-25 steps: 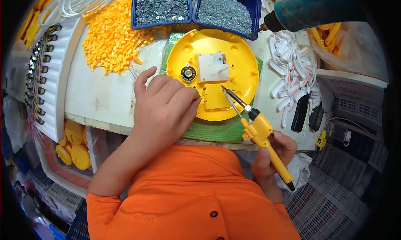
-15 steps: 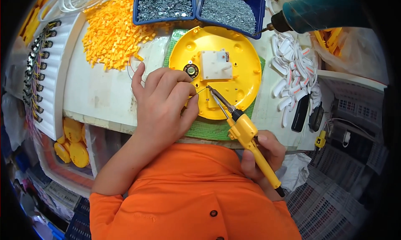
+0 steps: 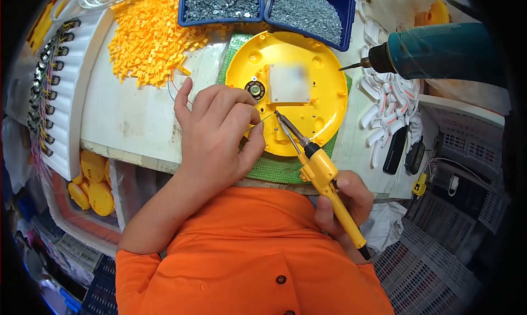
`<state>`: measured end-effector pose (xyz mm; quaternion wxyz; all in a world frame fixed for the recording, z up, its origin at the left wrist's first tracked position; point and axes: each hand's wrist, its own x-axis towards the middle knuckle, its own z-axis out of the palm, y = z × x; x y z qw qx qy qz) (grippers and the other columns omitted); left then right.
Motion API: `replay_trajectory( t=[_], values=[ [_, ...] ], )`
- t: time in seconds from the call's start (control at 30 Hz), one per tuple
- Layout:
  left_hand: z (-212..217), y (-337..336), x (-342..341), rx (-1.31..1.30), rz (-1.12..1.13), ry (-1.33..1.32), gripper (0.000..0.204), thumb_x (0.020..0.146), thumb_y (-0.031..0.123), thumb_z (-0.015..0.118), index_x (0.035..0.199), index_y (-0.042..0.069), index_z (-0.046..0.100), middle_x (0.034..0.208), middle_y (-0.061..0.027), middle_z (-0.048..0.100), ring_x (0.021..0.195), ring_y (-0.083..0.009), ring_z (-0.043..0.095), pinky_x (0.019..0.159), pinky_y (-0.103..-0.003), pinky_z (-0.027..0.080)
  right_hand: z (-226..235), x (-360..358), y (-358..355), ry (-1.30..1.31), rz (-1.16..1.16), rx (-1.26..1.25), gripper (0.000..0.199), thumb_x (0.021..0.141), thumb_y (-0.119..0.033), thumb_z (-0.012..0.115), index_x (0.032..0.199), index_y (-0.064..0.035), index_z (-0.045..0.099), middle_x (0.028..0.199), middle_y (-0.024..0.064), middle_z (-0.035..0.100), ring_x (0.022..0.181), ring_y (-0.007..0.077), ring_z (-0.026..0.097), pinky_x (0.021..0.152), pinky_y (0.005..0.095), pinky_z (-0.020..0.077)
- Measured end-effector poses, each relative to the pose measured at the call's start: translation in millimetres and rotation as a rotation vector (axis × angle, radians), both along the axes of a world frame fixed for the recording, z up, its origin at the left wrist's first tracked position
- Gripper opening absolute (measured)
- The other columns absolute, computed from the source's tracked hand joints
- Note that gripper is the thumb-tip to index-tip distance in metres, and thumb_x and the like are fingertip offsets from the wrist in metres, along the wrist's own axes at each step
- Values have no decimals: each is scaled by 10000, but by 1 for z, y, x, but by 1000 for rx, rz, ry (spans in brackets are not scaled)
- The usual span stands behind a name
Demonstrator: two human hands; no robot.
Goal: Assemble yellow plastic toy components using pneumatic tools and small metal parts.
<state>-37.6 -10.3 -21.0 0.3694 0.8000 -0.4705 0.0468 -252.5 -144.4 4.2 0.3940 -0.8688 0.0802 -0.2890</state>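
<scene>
A round yellow plastic shell lies open side up on a green mat. Inside it sit a white block and a small round metal part. My left hand rests on the shell's near left edge and pinches a thin wire between thumb and fingers. My right hand grips a yellow soldering iron; its dark tip touches the wire's end inside the shell.
Two blue bins of metal screws stand behind the shell, beside a heap of small yellow plastic pieces. A teal power drill hangs at the right above white parts. Yellow discs are stacked below the bench's left edge.
My left hand has slid further onto the shell with the wire. The soldering iron's tip has moved left and inward to meet the wire.
</scene>
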Motion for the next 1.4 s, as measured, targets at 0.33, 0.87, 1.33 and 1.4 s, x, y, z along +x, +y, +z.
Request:
replay_trajectory(
  t=[0.33, 0.87, 1.33, 1.4],
  values=[
    [-1, -1, 0, 9, -2, -7, 176, 752, 127, 728, 859, 142, 589, 1041, 18, 626, 1101, -231, 556, 1130, -574, 211, 0, -8, -2, 30, 94, 100, 440, 915, -82, 672, 1282, -41, 432, 1041, 161, 582, 839, 190, 563, 751, 323, 489],
    [2, -3, -1, 16, 6, -5, 173, 758, 99, 747, 848, 137, 604, 1026, -11, 630, 1083, -255, 557, 1130, -535, 232, 2, -5, -2, 25, 61, -7, 472, 903, -88, 677, 1301, -18, 433, 1056, 179, 598, 868, 204, 591, 777, 327, 504],
    [0, -3, -1, 19, 13, -4, 167, 757, 115, 738, 847, 139, 600, 1037, 3, 628, 1101, -242, 552, 1127, -554, 223, 2, -15, -1, 61, 54, 77, 520, 952, -115, 645, 1388, -52, 370, 1128, 222, 598, 932, 223, 610, 821, 344, 518],
    [2, -3, -2, 20, 12, 6, 169, 759, 100, 746, 847, 137, 607, 1027, -10, 633, 1096, -253, 555, 1137, -532, 224, 3, -14, 0, 59, 50, 65, 519, 954, -120, 644, 1391, -54, 371, 1122, 219, 598, 929, 220, 608, 819, 343, 517]
  ],
)
